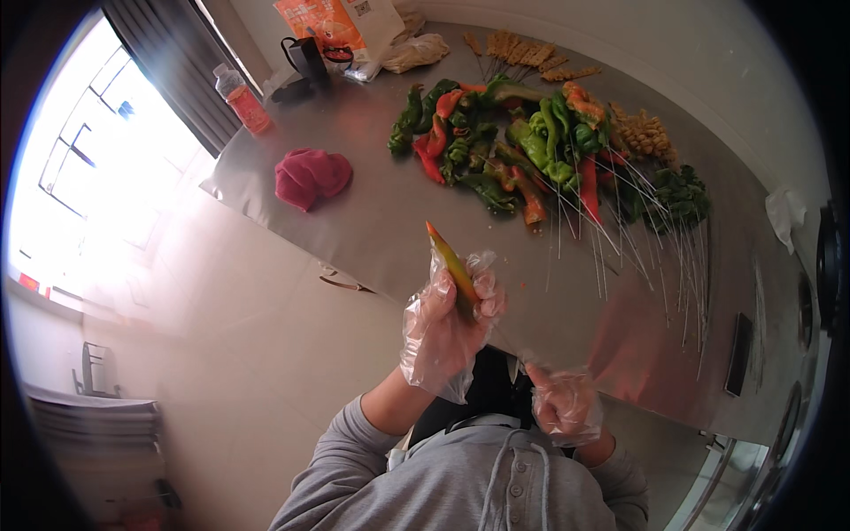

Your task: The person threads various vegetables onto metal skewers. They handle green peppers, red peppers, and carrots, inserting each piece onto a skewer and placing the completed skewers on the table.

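My left hand, in a clear plastic glove, grips a long pepper coloured green, yellow and orange. The pepper's orange tip points up and away from me. Close to the table's near edge is my right hand, also gloved, with its fingers curled and the index finger toward the left hand. A faint thin line runs between the hands; whether my right fingers hold a skewer cannot be made out. Beyond them lies a heap of green and red peppers, several on thin metal skewers whose bare ends point toward me.
The metal table also bears a crumpled pink cloth, a plastic bottle, an orange-and-white bag and skewered brown food pieces. Leafy greens lie right, near a dark flat object and loose skewers.
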The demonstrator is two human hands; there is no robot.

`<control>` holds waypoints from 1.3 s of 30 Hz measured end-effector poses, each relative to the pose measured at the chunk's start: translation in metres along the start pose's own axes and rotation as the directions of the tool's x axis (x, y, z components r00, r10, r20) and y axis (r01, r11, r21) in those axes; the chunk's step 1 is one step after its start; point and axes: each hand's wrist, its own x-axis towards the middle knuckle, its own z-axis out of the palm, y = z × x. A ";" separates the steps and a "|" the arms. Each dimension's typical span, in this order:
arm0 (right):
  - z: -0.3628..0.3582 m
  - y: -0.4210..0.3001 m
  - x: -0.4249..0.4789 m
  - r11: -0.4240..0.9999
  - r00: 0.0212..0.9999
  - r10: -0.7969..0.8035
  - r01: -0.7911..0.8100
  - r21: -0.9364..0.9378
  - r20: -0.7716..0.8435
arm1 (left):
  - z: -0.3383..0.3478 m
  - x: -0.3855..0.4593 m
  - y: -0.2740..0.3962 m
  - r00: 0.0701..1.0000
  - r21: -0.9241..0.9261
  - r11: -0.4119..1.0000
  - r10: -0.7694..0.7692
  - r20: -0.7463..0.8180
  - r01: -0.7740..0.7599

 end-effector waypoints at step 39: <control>-0.217 -0.213 0.170 -0.147 0.877 -0.331 -0.413 -0.899 -0.349 | -0.026 0.016 0.016 0.979 0.343 0.939 -0.078 0.191 0.008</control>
